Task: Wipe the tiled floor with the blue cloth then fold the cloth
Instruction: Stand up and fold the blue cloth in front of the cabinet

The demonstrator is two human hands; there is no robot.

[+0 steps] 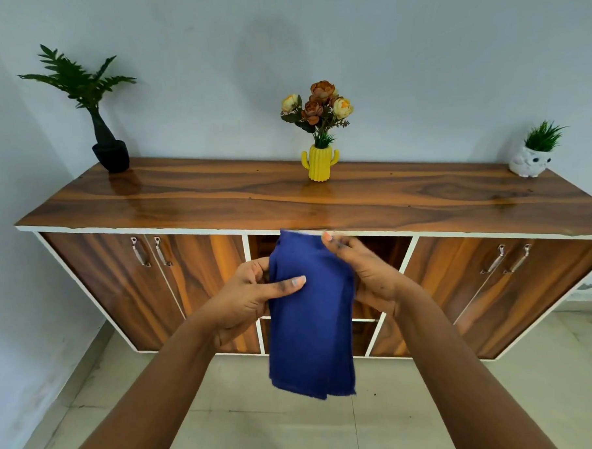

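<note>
The blue cloth (311, 329) hangs in the air in front of me, doubled lengthwise into a narrow strip with its lower edge loose above the tiled floor (296, 424). My left hand (248, 296) grips its left edge, thumb lying across the front of the fabric. My right hand (364, 272) holds the upper right edge, fingers pinched near the top corner. Both arms reach forward from the bottom of the view.
A long wooden sideboard (219, 197) stands against the wall just beyond my hands, with handled doors and open middle shelves. On it are a black-potted plant (110, 154), a yellow cactus vase of flowers (319, 162) and a white owl pot (529, 163).
</note>
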